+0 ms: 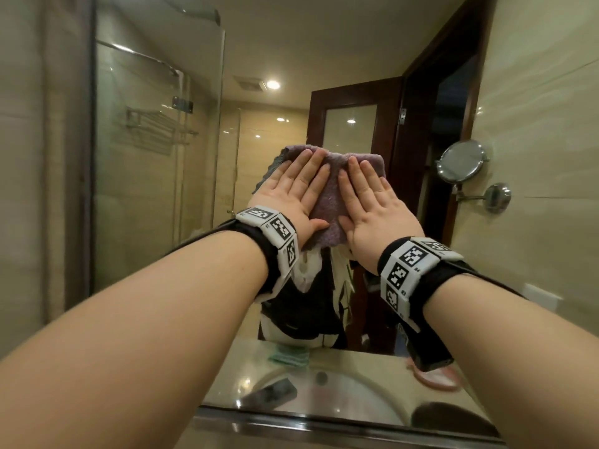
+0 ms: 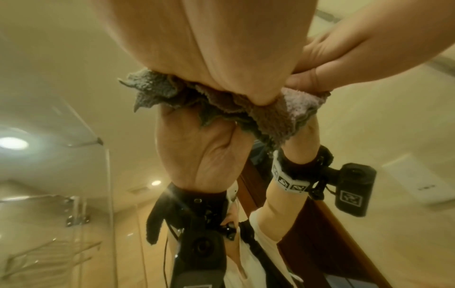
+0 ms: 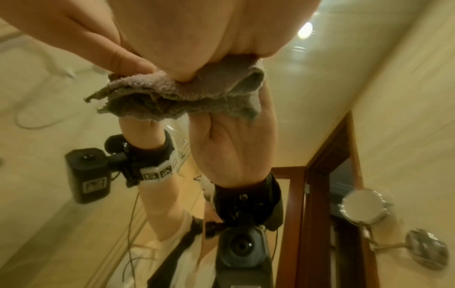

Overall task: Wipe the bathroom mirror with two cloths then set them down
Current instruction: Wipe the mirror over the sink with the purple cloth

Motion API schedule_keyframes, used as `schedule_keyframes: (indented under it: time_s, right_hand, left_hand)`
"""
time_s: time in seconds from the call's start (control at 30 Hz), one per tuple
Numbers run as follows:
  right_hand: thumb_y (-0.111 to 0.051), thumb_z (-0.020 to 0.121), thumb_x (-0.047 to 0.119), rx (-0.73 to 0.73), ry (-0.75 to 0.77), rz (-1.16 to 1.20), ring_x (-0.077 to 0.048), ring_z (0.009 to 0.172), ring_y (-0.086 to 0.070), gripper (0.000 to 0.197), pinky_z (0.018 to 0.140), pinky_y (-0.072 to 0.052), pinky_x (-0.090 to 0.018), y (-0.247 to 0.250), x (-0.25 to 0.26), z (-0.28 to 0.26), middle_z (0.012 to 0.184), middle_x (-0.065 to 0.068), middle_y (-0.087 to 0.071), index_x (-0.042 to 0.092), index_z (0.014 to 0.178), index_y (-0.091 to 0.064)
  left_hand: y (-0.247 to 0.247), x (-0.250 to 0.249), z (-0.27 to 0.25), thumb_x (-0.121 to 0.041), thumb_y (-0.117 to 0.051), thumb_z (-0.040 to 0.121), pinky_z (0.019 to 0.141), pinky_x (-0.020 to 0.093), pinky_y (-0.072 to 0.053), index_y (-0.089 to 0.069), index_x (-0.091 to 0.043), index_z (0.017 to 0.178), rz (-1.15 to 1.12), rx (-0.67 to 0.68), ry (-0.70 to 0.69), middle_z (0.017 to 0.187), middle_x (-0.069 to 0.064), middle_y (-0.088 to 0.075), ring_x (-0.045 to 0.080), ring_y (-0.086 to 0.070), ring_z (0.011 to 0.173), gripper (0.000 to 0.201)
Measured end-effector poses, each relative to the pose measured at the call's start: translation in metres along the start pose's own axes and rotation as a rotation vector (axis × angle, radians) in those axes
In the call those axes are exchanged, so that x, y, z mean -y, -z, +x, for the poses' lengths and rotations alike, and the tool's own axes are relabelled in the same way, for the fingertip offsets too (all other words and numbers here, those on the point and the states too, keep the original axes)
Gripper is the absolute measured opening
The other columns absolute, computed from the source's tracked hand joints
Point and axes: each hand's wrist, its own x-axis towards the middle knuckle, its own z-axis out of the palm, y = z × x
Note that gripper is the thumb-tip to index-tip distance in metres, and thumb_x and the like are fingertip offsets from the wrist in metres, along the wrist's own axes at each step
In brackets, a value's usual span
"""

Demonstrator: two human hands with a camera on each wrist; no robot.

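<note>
My two hands lie flat side by side on the bathroom mirror, fingers straight and pointing up. Under them a purple cloth is spread against the glass. A grey cloth shows at its left edge, beneath my left hand. My right hand presses the purple cloth's right half. In the left wrist view the left palm bears on the bunched grey cloth and purple cloth. The right wrist view has the right palm on the cloth.
A round chrome shaving mirror on a swing arm sticks out from the right wall. Reflected low in the glass are a sink basin, a green cloth, a pink dish and a dark flat object. The mirror's metal lower edge runs below.
</note>
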Motion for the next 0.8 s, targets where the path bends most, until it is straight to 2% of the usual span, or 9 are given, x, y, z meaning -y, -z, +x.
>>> schedule_keyframes:
  time_s: [0.13,0.23,0.33,0.57,0.8]
  right_hand:
    - [-0.020,0.100,0.037,0.000,0.046,-0.004,-0.012,0.132,0.033,0.063,0.107,0.021,-0.030,0.007,0.037,0.025,0.135,0.002,0.041,0.018,0.130,0.033]
    - [-0.020,0.100,0.038,-0.007,0.064,-0.023,-0.017,0.139,0.027,0.065,0.107,0.021,-0.031,0.010,0.063,0.042,0.142,0.002,0.038,0.017,0.136,0.031]
    - [-0.020,0.100,0.038,-0.007,0.076,-0.045,-0.018,0.140,0.026,0.066,0.108,0.020,-0.031,0.014,0.085,0.057,0.151,-0.002,0.031,0.015,0.143,0.025]
    - [-0.021,0.100,0.038,-0.026,0.120,-0.051,-0.020,0.141,0.024,0.066,0.111,0.016,-0.034,0.031,0.146,0.100,0.152,-0.004,0.029,0.014,0.144,0.023]
    - [-0.020,0.101,0.037,-0.070,0.161,-0.064,-0.022,0.141,0.022,0.065,0.114,0.011,-0.036,0.043,0.206,0.145,0.153,-0.005,0.027,0.011,0.145,0.020]
  left_hand:
    - [-0.009,0.044,-0.012,-0.059,-0.022,0.093,0.108,0.031,0.021,0.033,-0.013,0.138,-0.015,0.038,0.048,0.146,0.005,0.039,0.019,0.031,0.137,0.085]
    - [-0.015,0.073,-0.019,-0.059,-0.022,0.093,0.108,0.031,0.021,0.032,-0.012,0.139,-0.005,0.048,0.076,0.147,0.006,0.038,0.019,0.031,0.137,0.084]
    - [-0.020,0.098,-0.025,-0.060,-0.023,0.093,0.109,0.031,0.020,0.031,-0.013,0.140,-0.017,0.060,0.109,0.147,0.005,0.038,0.020,0.030,0.137,0.086]
    - [-0.019,0.165,-0.038,-0.057,-0.032,0.093,0.112,0.030,0.015,0.028,-0.013,0.142,-0.037,0.121,0.222,0.148,0.005,0.036,0.020,0.028,0.139,0.090]
    - [-0.012,0.220,-0.049,-0.058,-0.026,0.094,0.113,0.037,0.015,0.026,-0.005,0.142,0.208,0.207,0.374,0.150,0.011,0.031,0.022,0.021,0.141,0.088]
